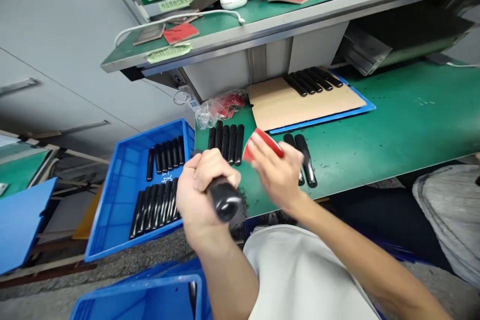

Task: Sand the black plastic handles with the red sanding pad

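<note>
My left hand (210, 180) is wrapped round a black tube (224, 201), whose rounded glossy end points toward me. Just to its right, my right hand (275, 170) holds a red pad (264, 144) under its fingers, slightly blurred and apart from the tube. Several black tubes (232, 144) lie side by side on the green bench behind my left hand. Two more black tubes (306, 161) lie beside my right hand, partly hidden by it.
A blue crate (112, 195) with rows of black tubes stands at the left, another blue crate (146, 300) below it. Cardboard (303, 105) bearing tubes lies on the bench (405, 115). A shelf (262, 27) overhangs the back. Grey cloth (450, 215) is at right.
</note>
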`<state>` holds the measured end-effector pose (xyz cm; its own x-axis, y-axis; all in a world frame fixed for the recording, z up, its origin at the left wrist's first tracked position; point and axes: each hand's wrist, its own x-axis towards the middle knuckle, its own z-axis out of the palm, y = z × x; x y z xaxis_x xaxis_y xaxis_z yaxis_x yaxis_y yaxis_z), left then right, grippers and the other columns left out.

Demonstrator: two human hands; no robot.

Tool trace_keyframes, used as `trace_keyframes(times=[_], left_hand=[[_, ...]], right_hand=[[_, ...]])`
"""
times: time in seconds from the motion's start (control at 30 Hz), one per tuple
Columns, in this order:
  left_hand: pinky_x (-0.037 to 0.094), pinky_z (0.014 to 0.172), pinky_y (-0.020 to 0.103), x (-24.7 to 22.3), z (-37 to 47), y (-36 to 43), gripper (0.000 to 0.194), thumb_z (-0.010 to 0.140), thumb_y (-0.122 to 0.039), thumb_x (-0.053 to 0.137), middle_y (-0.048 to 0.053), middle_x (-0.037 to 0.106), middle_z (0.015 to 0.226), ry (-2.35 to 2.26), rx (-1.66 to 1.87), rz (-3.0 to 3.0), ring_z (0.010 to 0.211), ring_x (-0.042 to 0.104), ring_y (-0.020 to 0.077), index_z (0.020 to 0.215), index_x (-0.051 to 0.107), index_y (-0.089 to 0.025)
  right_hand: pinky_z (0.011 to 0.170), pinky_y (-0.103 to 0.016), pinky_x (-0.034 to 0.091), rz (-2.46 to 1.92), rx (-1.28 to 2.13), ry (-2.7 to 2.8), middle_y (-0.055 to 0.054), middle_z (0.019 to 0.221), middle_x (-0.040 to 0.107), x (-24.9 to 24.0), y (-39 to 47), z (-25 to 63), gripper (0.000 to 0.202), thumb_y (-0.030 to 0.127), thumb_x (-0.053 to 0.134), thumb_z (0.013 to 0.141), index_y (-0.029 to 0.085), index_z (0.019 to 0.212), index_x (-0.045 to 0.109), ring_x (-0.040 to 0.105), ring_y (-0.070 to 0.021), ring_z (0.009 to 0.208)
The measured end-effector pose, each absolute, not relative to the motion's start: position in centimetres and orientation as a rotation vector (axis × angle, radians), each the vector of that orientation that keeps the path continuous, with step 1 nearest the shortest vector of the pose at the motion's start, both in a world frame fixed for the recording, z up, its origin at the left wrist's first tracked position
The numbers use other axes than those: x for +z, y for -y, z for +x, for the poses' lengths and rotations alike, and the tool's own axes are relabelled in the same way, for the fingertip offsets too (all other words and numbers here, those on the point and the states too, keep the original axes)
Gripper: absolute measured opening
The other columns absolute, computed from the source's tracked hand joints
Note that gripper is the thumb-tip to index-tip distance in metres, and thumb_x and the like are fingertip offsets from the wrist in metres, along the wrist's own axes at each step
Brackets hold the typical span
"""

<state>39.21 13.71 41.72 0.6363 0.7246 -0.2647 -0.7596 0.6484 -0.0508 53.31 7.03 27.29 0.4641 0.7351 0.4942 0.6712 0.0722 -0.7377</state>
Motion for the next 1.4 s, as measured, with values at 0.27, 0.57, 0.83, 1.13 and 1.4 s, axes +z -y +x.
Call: trace_keyframes(times=[0.27,0.57,0.83,1.13,1.4], left_hand=[[0.037,0.039,0.005,41.1,39.0,-14.9,0.035,0.088,-0.005,0.035,-0.010,0.029,0.048,-0.179,0.847,-0.034,0.036,0.036,0.0024,0.068,0.015,-0.026],[0.035,0.039,0.006,41.4,39.9,-14.2,0.039,0.088,-0.003,0.039,-0.011,0.026,0.049,-0.217,0.877,-0.022,0.036,0.033,0.0021,0.069,0.013,-0.025],[0.032,0.033,0.010,42.8,38.5,-14.5,0.030,0.083,-0.007,0.036,-0.012,0.023,0.049,-0.196,0.937,-0.260,0.031,0.028,0.0035,0.068,0.019,-0.027],[0.036,0.036,0.006,42.0,38.8,-14.8,0.032,0.090,-0.009,0.033,-0.010,0.027,0.049,-0.202,0.941,-0.052,0.034,0.030,0.0027,0.070,0.015,-0.026],[0.031,0.035,0.007,42.6,40.0,-14.3,0.035,0.093,-0.010,0.033,-0.011,0.022,0.049,-0.271,0.980,-0.057,0.034,0.026,0.0025,0.073,0.009,-0.025]], right_hand=[[0.097,-0.051,0.043,-1.380,-0.385,1.462,-0.011,0.156,0.047,31.1,-1.8,50.6,0.053,0.036,0.042,0.104,0.024,0.156,0.038,0.056,-0.0309,0.123],[0.085,-0.040,0.049,-1.320,-0.672,1.501,0.009,0.143,0.061,32.2,-3.5,50.0,0.038,0.039,0.054,0.100,0.045,0.138,0.057,0.059,-0.0238,0.104],[0.094,-0.049,0.042,-1.599,-0.388,1.469,-0.013,0.153,0.049,27.7,-2.9,52.3,0.061,0.028,0.062,0.096,0.029,0.153,0.041,0.050,-0.0309,0.115],[0.108,-0.050,0.043,-1.271,0.054,1.288,-0.012,0.148,0.037,34.5,-1.4,49.8,0.068,0.056,0.050,0.099,0.031,0.158,0.030,0.042,-0.0320,0.132],[0.076,-0.038,0.047,-1.153,-0.644,1.423,0.006,0.149,0.055,36.1,-3.1,48.0,0.034,0.015,0.049,0.099,0.024,0.122,0.072,0.057,-0.0207,0.096]])
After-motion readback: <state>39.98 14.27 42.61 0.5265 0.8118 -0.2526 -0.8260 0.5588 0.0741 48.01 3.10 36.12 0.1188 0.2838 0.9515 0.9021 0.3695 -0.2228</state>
